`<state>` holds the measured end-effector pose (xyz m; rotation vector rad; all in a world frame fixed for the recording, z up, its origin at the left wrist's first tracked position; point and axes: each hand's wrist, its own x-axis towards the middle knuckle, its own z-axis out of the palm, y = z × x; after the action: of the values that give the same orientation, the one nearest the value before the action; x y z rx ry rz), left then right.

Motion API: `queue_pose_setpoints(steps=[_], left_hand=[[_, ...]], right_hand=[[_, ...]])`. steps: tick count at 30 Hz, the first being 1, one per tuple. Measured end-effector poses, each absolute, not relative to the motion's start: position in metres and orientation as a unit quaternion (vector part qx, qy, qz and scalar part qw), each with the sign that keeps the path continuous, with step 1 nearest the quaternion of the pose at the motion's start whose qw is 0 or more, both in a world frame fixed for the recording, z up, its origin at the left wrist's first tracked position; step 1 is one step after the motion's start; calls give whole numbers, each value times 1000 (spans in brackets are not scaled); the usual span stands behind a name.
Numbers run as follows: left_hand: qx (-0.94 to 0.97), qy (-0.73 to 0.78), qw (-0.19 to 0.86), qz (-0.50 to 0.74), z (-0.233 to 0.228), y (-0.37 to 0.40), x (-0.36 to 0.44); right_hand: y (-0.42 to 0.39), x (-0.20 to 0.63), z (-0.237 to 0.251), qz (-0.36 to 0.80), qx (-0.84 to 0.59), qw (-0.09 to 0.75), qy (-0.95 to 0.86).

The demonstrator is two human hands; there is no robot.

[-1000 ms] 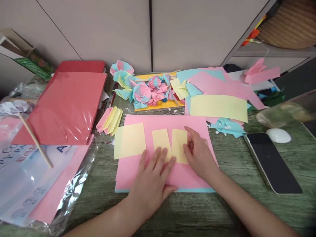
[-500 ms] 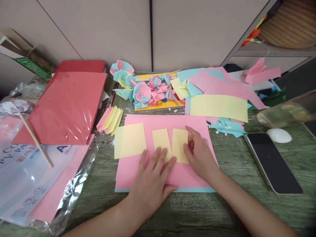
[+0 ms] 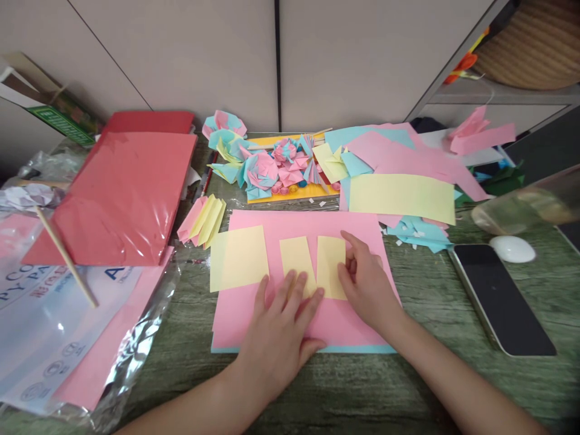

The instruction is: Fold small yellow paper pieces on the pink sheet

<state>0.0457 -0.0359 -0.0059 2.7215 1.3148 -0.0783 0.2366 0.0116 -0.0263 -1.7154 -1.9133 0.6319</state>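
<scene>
Yellow paper pieces lie on a big pink sheet right in front of the person. The left hand is flat and open, palm down, with its fingertips resting on the bottom edge of the middle yellow piece. It is pressing, not holding. The right hand sits just beside it on the right. Its fingers are curled and its thumb and fingers touch the right edge of the right yellow piece; I cannot tell if it pinches the paper or only pushes on it. The two small pieces lie side by side, nearly touching. A wider yellow piece lies apart to the left, past both hands.

Off to the right sits a black phone. On the left is a red pack of paper. Farther back are folded paper flowers and a long yellow strip.
</scene>
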Motion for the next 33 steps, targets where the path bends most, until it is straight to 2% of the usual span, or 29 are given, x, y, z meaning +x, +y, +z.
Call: queue_pose_setpoints(steps=[33], left_hand=[[893, 446, 51, -28, -6, -36, 47]], right_hand=[[10, 237, -24, 221, -638, 255, -692]])
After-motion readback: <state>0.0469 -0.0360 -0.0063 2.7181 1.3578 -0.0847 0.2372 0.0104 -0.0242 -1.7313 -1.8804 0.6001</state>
